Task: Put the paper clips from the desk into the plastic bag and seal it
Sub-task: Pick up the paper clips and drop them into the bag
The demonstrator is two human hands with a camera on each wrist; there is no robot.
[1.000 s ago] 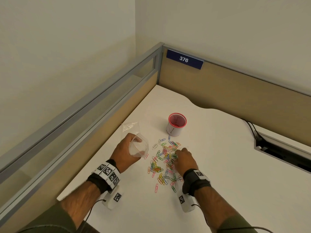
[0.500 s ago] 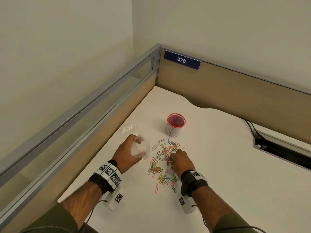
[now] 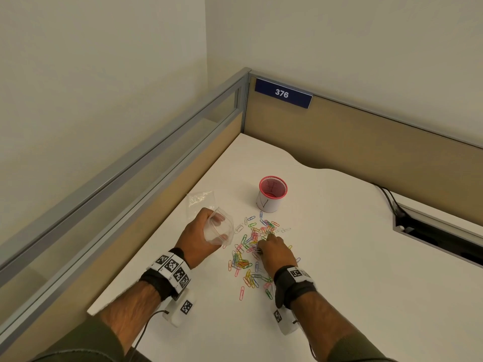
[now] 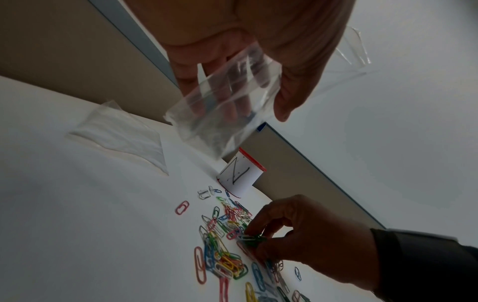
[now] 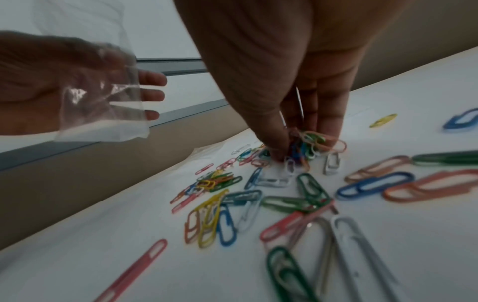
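Nearest paper clips [image 5: 323, 255] motion-blurred

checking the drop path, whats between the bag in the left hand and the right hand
Head view: a short stretch of white desk with scattered paper clips between the plastic bag and right hand; nothing else.

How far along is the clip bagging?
Early. Done: left hand holds the plastic bag up off the desk; it looks empty, so nothing bagged yet. In hand: right hand pinches a bunch of paper clips in the pile. Left: nearly all the clips lie scattered on the desk, and the bag needs sealing.
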